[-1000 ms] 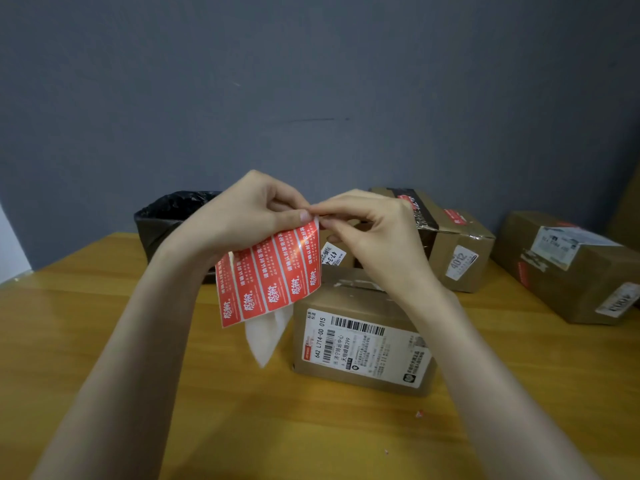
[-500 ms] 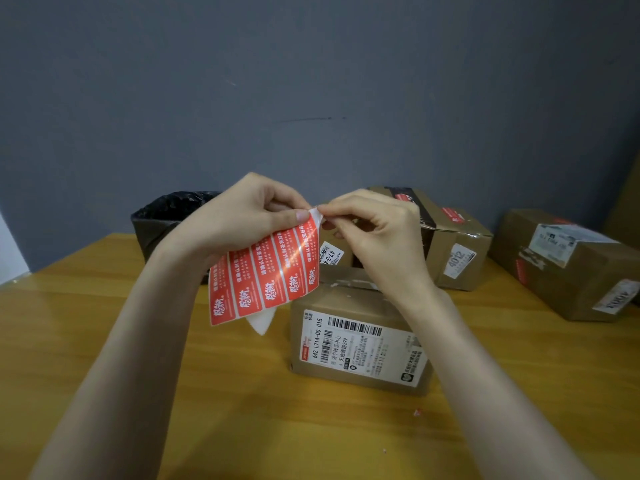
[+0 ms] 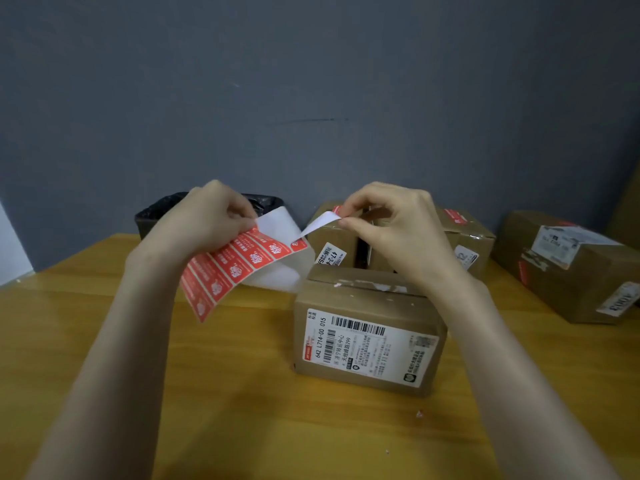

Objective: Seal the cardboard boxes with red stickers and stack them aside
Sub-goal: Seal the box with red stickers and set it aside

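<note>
Sticker [image 3: 317,225] partly lifted from sticker sheet [image 3: 239,268]. Its white adhesive side faces the camera, and one end is attached at the sheet's far corner. Right hand [image 3: 391,230] pinches the free end between thumb and forefinger, fingertips [image 3: 346,222] closed tight on it, other fingers loosely curled. Left hand [image 3: 207,216] grips the sheet's upper edge, thumb on the red face. The sheet hangs toward 7 o'clock, and bare white liner [image 3: 277,223] curls up behind it.

Key relation: nearest box [image 3: 367,337] sits on table [image 3: 225,393] at 6 o'clock from the right-hand pinch, under that wrist and apart from the sticker. Its top seam [image 3: 363,285] runs 9-to-3 o'clock, with torn tape remnants along it. Sticker's long axis runs roughly 8-to-2 o'clock, from sheet to pinch.

Judgement: to bridge the flaps the strip should cross the seam, i.e. lie 12-to-6, so a wrist turn is needed on the way down. Right hand is nearer the seam. Left hand is off at 10 o'clock of the box, occupied with the sheet.

Risk (judgement): a thin strip with its glue side exposed may fold onto itself or onto the fingers once free.

Also in view: further boxes [image 3: 571,268] at 12 to 2 o'clock of the nearest box, by the wall; black bin [image 3: 156,213] at 10 o'clock.
</note>
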Motion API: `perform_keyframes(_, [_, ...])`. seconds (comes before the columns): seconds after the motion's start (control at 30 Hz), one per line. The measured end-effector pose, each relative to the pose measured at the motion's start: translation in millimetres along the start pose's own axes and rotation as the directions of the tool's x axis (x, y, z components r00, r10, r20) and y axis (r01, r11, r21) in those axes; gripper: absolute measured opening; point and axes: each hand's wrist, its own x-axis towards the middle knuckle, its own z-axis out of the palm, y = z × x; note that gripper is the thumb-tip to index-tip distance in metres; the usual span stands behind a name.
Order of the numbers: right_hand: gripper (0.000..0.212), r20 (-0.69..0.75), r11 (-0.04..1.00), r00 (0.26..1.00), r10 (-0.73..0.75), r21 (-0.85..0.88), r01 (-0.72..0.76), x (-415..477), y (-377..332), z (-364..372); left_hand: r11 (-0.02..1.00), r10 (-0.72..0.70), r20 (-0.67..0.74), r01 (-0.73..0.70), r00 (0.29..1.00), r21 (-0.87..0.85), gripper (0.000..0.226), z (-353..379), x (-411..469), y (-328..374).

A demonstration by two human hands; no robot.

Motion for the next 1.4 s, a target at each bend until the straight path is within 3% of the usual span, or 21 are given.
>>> perform_keyframes(0.2, [0.010,-0.018,0.996,0.996,0.084,-0.029,-0.084,3,-3,-21,0.975,-0.169,0.022,0.164,0.985,0.153,0.020,2,5,-20])
perform_keyframes(0.3, [0.011,0.009,0.983,0.985,0.175,-0.054,-0.174,4,-3,-29,0.951,-0.257,0.167,0.219,0.952,0.217,0.018,6,7,-27])
perform_keyframes(0.43, [0.008,0.125,0.956,0.948,0.293,-0.074,-0.285,5,-3,-38,0.898,-0.331,0.377,0.166,0.865,0.407,0.017,20,6,-31])
perform_keyframes(0.57, [0.004,0.187,0.931,0.912,0.364,-0.118,-0.347,4,-3,-43,0.886,-0.397,0.481,0.188,0.782,0.424,0.019,27,7,-35])
perform_keyframes(0.63, [0.005,0.196,0.924,0.903,0.382,-0.119,-0.364,4,-4,-44,0.886,-0.346,0.430,0.140,0.834,0.442,0.021,25,10,-37])
perform_keyframes(0.7, [0.004,0.200,0.918,0.896,0.396,-0.116,-0.380,4,-6,-47,0.937,-0.193,0.338,0.071,0.921,0.341,0.018,19,8,-28])
perform_keyframes(0.8, [0.004,0.197,0.914,0.893,0.406,-0.117,-0.389,3,-9,-50,0.995,0.080,0.133,-0.071,0.988,-0.073,0.028,10,-2,7])
perform_keyframes(0.9, [0.004,0.183,0.911,0.893,0.411,-0.126,-0.394,1,-11,-52,0.882,0.214,0.070,-0.162,0.974,-0.442,0.046,5,-24,50])
perform_keyframes(0.97, [0.004,0.159,0.902,0.890,0.428,-0.137,-0.410,-1,-12,-54,0.875,0.245,0.072,-0.189,0.967,-0.445,0.043,5,-33,66])
perform_keyframes(1.1, [0.005,0.147,0.888,0.876,0.460,-0.098,-0.450,-9,-12,-61,0.909,0.231,0.081,-0.186,0.970,-0.373,0.006,9,-32,72])
perform_keyframes(1.4, [0.012,0.132,0.859,0.850,0.510,-0.041,-0.510,-19,-9,-68,0.943,0.160,0.011,-0.149,0.987,-0.299,0.013,24,-24,75])
